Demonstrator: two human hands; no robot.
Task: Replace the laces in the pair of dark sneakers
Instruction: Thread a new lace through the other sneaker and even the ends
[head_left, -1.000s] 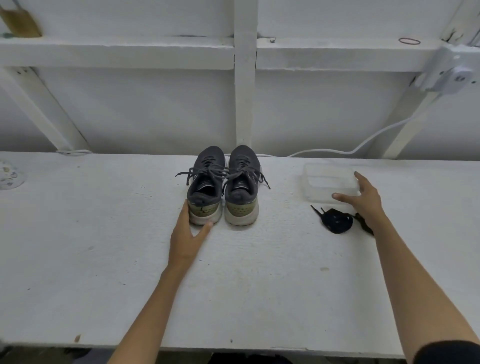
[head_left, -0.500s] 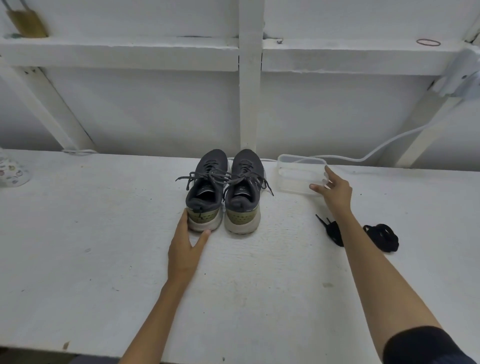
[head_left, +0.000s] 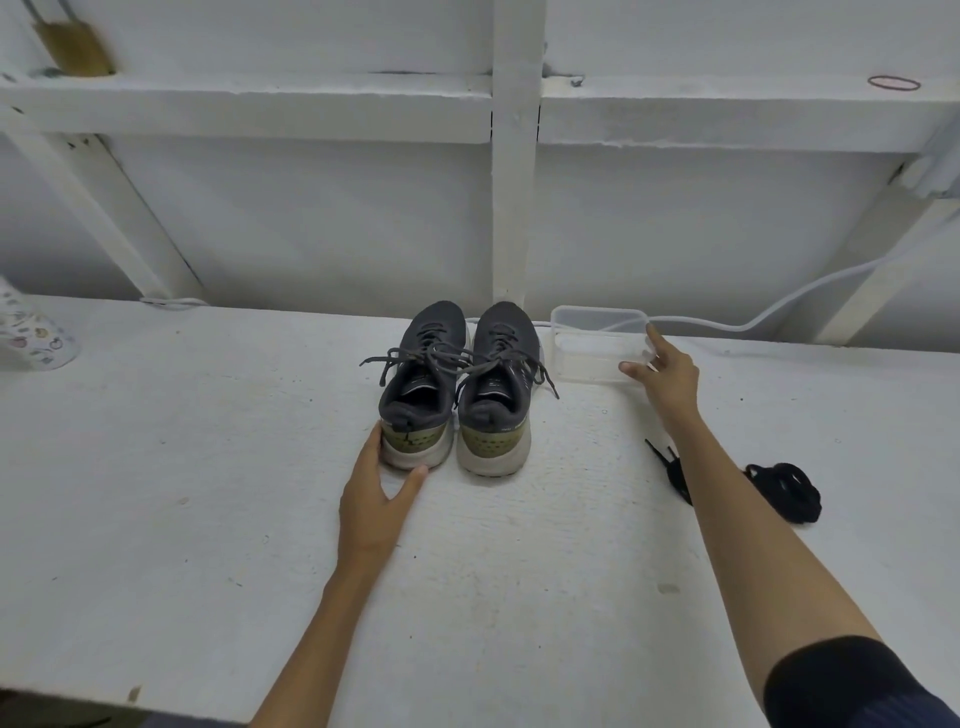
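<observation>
Head view: where is the pair of dark sneakers (head_left: 457, 389)?
— Side by side in the middle of the white worktop (head_left: 208, 467), heels toward the person, toes at the back wall. Grey laces (head_left: 457, 358) are threaded through both and tied.

And the left hand (head_left: 376, 499)?
— It lies flat on the worktop against the heel of the left sneaker (head_left: 418, 384). Its straight fingers run along the outer side and the thumb touches the sole at the back. It grips nothing.

The right hand (head_left: 667, 379)?
— It is stretched out to a clear plastic container (head_left: 597, 338) just right of the sneakers. The fingers are spread: one lies on the right rim, the thumb at the front wall. It touches rather than clasps.

Anything else?
— A bundle of black laces (head_left: 787, 491) lies right of the right forearm. Another black lace (head_left: 672, 467) is partly hidden behind it.
</observation>
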